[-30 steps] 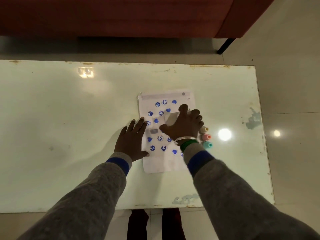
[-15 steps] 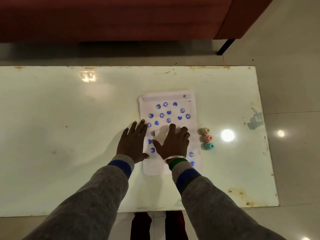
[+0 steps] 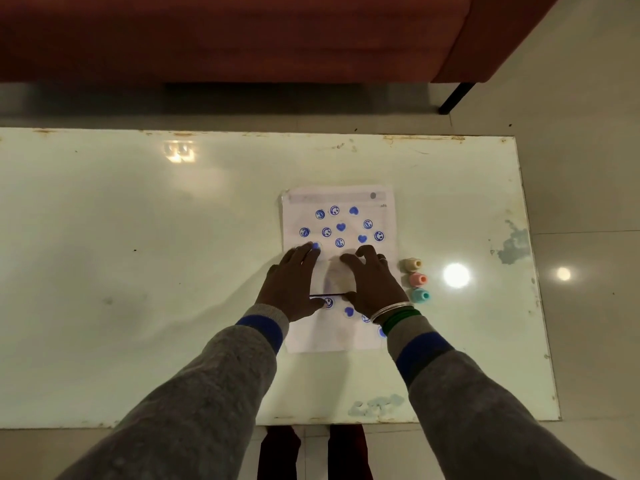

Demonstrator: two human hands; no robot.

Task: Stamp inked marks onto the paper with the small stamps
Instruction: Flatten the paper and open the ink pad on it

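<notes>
A white paper sheet (image 3: 381,216) lies on the table, covered with blue round and heart stamp marks. A small white rectangular card (image 3: 331,278) with a dark lower edge rests on the middle of the sheet. My left hand (image 3: 291,282) lies flat against the card's left side, fingers straight. My right hand (image 3: 375,282) holds the card's right side, fingers curled over its top corner. Three small stamps lie in a column just right of the sheet: cream (image 3: 411,264), pink (image 3: 418,279) and teal (image 3: 420,295). Neither hand touches them.
The pale glossy table (image 3: 138,271) has worn, rusty edges and chipped paint near the front edge (image 3: 375,405) and the right side (image 3: 512,244). A dark red sofa (image 3: 242,36) stands beyond the far edge. Lamp glare (image 3: 456,275) shines right of the stamps.
My right hand brought the white card from the sheet's right part down to its middle. My left hand slid right onto the sheet, up against the card. The stamps stayed put.
</notes>
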